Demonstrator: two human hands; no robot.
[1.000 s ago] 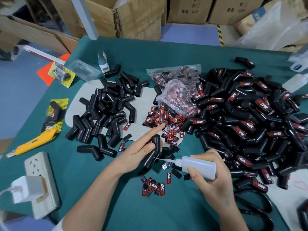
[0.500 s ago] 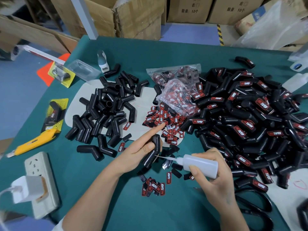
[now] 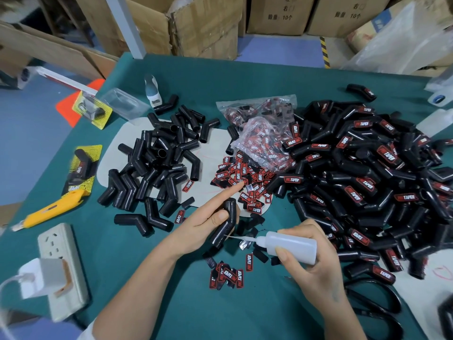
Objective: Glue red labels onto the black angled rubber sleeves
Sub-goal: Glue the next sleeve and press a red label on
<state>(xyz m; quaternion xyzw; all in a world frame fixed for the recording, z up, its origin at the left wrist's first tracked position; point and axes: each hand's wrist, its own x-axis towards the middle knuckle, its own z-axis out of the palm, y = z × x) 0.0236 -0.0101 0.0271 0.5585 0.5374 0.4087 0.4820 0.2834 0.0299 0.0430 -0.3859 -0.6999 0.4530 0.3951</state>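
Note:
My left hand holds a bare black angled sleeve with the thumb on it and the index finger stretched out towards the loose red labels. A white glue bottle is gripped in my right hand, its thin nozzle tip touching the sleeve's lower part. A small cluster of red labels lies on the green table just below the sleeve. Unlabelled sleeves are piled to the left; labelled sleeves are heaped to the right.
Clear bags of labels lie behind the loose ones. At the left edge are a yellow utility knife, a power strip with a white charger and packaged sleeves. Black scissors sit at the lower right. Cardboard boxes stand behind the table.
My right hand has brought the glue bottle slightly left and up, so the nozzle tip now meets the sleeve. The left hand and the sleeve stay put.

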